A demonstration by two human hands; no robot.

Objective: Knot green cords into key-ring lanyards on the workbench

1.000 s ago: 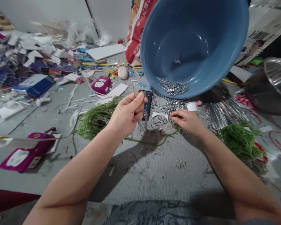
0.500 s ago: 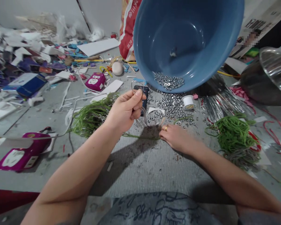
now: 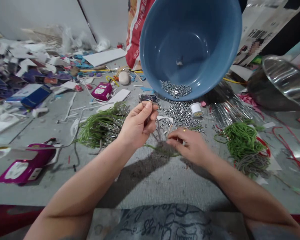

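Note:
My left hand (image 3: 140,125) is closed in a pinch on a thin grey cord (image 3: 158,128), whose strands hang below the fingers and loop above them. To its right, my right hand (image 3: 191,143) is low over the table, thumb and fingers curled together; what lies between the fingertips is too small to make out. A thin pale stick (image 3: 169,128) shows just above those fingertips. Under the hands lies a green cord (image 3: 165,151). Small metal nuts (image 3: 182,115) are scattered beyond my right hand, and more nuts (image 3: 175,90) lie inside the tilted blue basin (image 3: 190,43).
A bundle of green and grey cords with metal nuts (image 3: 95,128) lies left, another cord heap (image 3: 247,143) right. Beyond are a white thread spool (image 3: 196,110), a phone (image 3: 148,98), a steel bowl (image 3: 270,90), purple power sockets (image 3: 102,91) and foam scraps (image 3: 27,63).
My right hand has lifted slightly and its knuckles have turned upward, opening a gap between thumb and fingers. The left hand keeps its pinch, a little lower. The whole view has shifted slightly.

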